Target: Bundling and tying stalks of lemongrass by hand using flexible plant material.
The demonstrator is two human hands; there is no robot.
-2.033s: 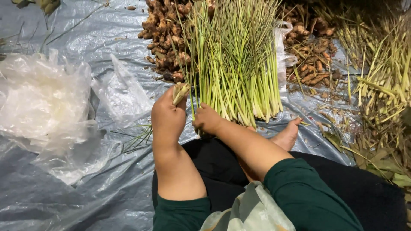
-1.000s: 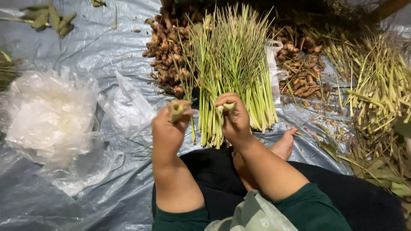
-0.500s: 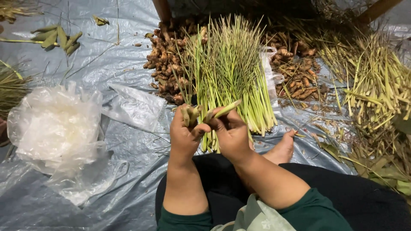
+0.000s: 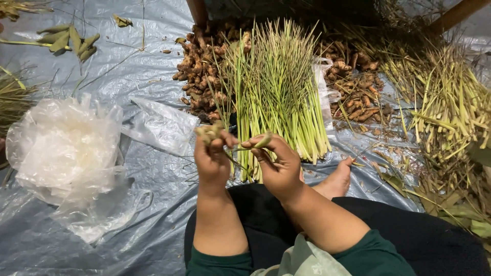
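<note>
Since a moment ago we have parted our hands slightly: left hand (image 4: 212, 158) pinches a knobbly root (image 4: 208, 132), right hand (image 4: 277, 166) fingers hold a green stalk piece (image 4: 264, 140) (lemongrass pile (image 4: 276, 92) behind).

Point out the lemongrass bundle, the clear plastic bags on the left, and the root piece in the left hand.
lemongrass bundle (image 4: 279, 87), head view, middle of the stalks
clear plastic bags (image 4: 64, 148), head view, centre of the crumpled heap
root piece (image 4: 208, 132), head view, knobbly end above the left hand (image 4: 212, 161)

A: Layout?
B: Stalk bundle (image 4: 279, 92) lies centre on the plastic sheet (image 4: 117, 66). Root pile (image 4: 202, 76) left of it, another root pile (image 4: 358, 87) right.
A: Edges?
B: Loose stalks (image 4: 450, 102) far right, crumpled bags (image 4: 61, 148) far left. Both hands (image 4: 212, 161) (image 4: 279, 166) before the bundle.
</note>
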